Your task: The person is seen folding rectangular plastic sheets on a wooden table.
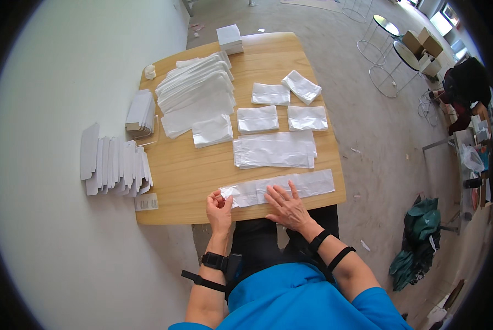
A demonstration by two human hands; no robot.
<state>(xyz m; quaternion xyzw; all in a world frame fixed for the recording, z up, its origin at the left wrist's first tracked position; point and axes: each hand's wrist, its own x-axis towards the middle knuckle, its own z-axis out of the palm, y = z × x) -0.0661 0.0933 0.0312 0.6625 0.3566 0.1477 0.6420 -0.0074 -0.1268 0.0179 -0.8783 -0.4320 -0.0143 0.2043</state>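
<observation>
A long strip of thin white plastic bags lies flat along the near edge of the wooden table. My left hand pinches its left end, where the plastic is crumpled and slightly raised. With fingers spread, my right hand rests flat on the strip's middle. Just beyond lies a flat stack of white bags. Several folded white bundles, such as one bundle and another bundle, sit behind that stack. A large fanned pile of white bags covers the far left of the table.
White cartons stand at the table's far edge, and more white boxes at its left. Flattened white cartons lean by the wall. Round side tables, a seated person and dark green plastic bags are on the right.
</observation>
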